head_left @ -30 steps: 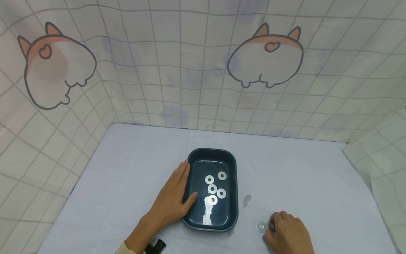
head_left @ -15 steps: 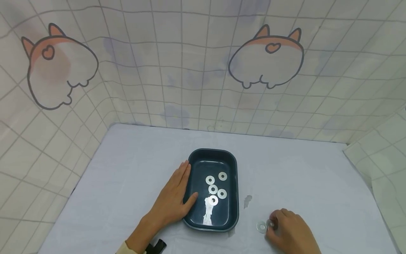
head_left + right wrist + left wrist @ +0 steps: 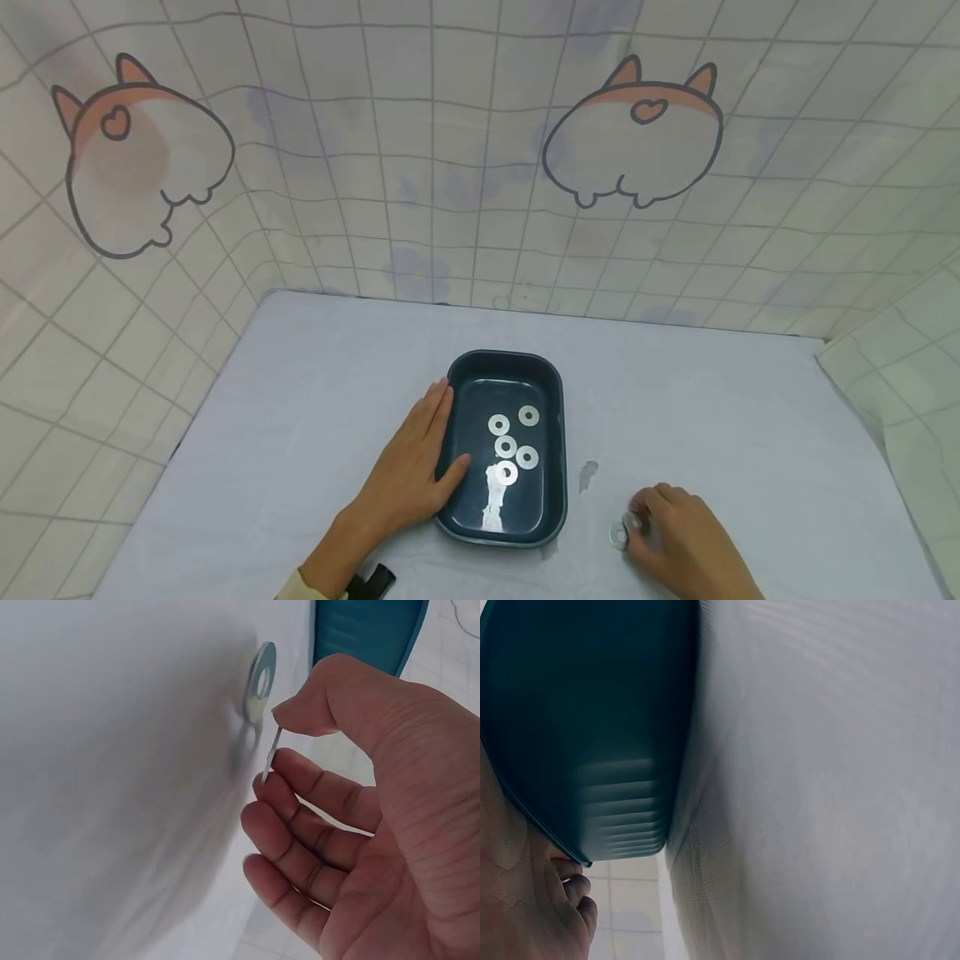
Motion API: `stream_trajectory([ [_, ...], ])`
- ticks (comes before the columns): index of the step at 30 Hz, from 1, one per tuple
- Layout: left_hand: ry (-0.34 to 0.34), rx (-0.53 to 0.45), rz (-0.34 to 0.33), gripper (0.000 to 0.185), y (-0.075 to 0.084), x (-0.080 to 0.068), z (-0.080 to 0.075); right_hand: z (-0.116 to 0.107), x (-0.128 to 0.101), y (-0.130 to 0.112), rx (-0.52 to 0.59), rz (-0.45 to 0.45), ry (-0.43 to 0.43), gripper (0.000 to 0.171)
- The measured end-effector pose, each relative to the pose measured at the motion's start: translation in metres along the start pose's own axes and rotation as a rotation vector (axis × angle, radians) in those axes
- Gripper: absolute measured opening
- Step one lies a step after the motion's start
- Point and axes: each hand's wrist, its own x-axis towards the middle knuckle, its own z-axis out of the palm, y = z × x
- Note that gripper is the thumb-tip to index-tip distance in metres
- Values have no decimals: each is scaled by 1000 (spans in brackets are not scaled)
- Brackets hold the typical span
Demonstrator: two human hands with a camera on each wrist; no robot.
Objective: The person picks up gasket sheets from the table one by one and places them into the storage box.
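Our right hand grip pinches a flat silver metal washer on edge | second washer flat on bench just beyond | left hand rests straight-fingered against dark teal plastic tray, five washers inside

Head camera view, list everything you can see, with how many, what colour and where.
Tray: one, dark teal, middle of the table.
Washers in tray: five, silver, on its floor.
Flat washer: one, silver, on the table right of the tray.
Pinched washer: one, silver, on edge between thumb and finger.
Table: one, pale cover.
Backdrop: tiled cloth, cartoon prints.
Black object: one, at the left wrist.
Left hand: rests on the tray's left rim.
Right hand: pinches a washer.
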Motion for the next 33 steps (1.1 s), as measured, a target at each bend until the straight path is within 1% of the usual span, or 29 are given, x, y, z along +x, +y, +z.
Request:
stream_trajectory([
  [4, -3, -3, -6, 91, 0, 0, 0, -3, 3, -3, -13, -18, 26, 16],
  [9, 2, -8, -3, 91, -1, -1, 0, -7, 8, -5, -18, -47, 55, 19],
  [14, 1, -5, 0, 91, -1, 0, 0, -11, 13, -6, -18, -105, 106, 22],
  [19, 1, 6, -4, 91, -1, 0, 0, -16, 19, -8, -20, -154, 151, 20],
  [25, 15, 1, 12, 91, 0, 1, 1, -23, 24, -11, -43, -176, 165, 18],
  [33, 15, 17, 7, 91, -2, 0, 2, -25, 28, -14, -38, -226, 188, 19],
])
